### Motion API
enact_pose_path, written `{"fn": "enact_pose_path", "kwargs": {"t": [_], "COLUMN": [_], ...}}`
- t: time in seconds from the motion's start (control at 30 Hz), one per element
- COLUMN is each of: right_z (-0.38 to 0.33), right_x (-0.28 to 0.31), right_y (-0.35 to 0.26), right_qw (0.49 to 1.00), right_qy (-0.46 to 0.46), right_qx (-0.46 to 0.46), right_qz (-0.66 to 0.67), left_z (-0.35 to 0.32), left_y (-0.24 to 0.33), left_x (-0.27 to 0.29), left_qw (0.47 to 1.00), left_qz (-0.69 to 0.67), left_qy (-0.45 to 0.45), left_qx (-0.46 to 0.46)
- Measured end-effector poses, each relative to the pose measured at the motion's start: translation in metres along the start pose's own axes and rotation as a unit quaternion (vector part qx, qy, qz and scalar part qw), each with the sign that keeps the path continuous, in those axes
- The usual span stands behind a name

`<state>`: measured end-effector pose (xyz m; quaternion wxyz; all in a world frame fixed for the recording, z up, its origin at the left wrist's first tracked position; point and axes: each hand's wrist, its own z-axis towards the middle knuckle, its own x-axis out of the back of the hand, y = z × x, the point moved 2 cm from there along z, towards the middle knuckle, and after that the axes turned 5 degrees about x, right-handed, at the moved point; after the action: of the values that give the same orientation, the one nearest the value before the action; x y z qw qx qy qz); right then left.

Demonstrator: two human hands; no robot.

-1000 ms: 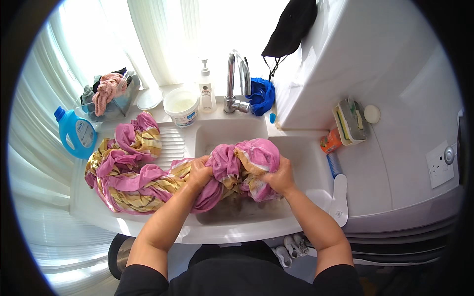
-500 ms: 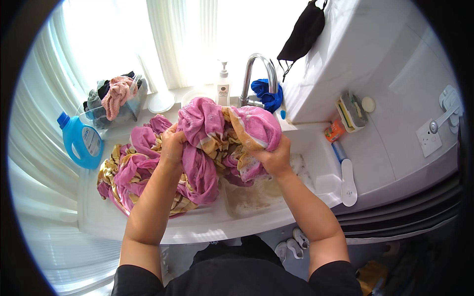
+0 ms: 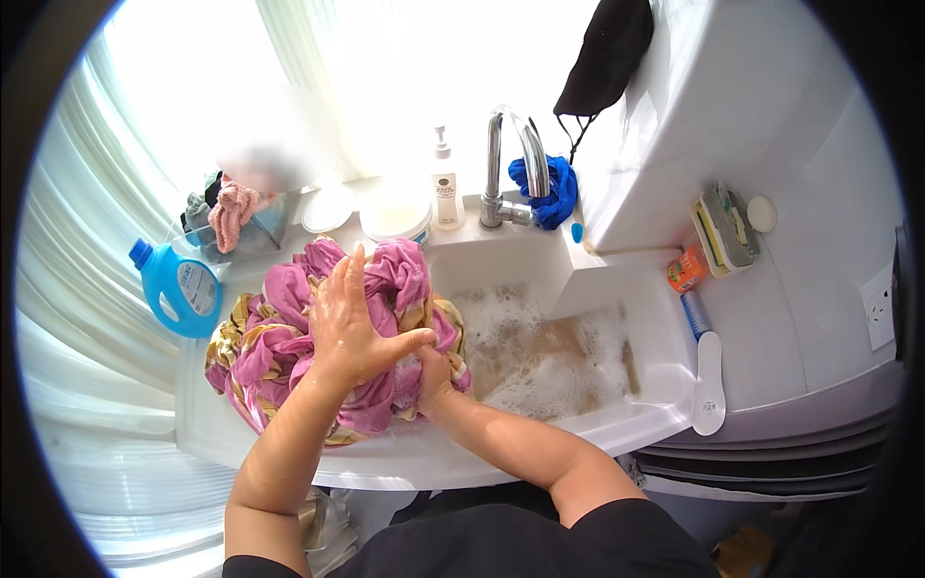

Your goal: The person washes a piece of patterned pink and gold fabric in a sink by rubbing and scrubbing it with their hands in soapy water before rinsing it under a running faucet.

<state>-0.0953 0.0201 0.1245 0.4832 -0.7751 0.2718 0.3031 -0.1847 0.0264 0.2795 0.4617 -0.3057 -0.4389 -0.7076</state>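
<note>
A pile of wet pink and yellow cloth is heaped on the draining side of the white worktop, just left of the sink. The left hand is laid flat on top of the pile, its fingers spread wide and pressed into the cloth, with the thumb stretched out to the right. The right hand is pushed into the pile from the sink side; its fingers are buried in the folds, so it cannot be told whether they are closed on the cloth.

To the right of the fingers, the sink is filled with murky, foamy water, and open room is left across the whole basin up to its right wall. The near rim of the worktop lies just below the wrists, and the cloth reaches almost to that edge.

Beyond the fingers, along the back edge, one blue detergent bottle, one clear tub of small clothes, one white bowl, one pump bottle, one tap and one blue rag are counted. Far right of the fingers, one white scrubbing brush is laid by the sink's edge.
</note>
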Motion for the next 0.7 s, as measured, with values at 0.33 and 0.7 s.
{"fn": "enact_pose_path", "kwargs": {"t": [0.33, 0.7], "right_z": [-0.003, 0.025], "right_x": [0.021, 0.051], "right_y": [-0.055, -0.089], "right_qw": [0.961, 0.967], "right_qy": [-0.201, -0.030], "right_qx": [-0.175, -0.217], "right_qz": [-0.077, -0.127], "left_z": [-0.006, -0.005], "left_y": [0.009, 0.007], "left_x": [-0.043, -0.057], "left_qw": [0.989, 0.991], "left_qz": [0.116, 0.039], "left_qy": [-0.096, -0.075], "left_qx": [-0.012, -0.101]}}
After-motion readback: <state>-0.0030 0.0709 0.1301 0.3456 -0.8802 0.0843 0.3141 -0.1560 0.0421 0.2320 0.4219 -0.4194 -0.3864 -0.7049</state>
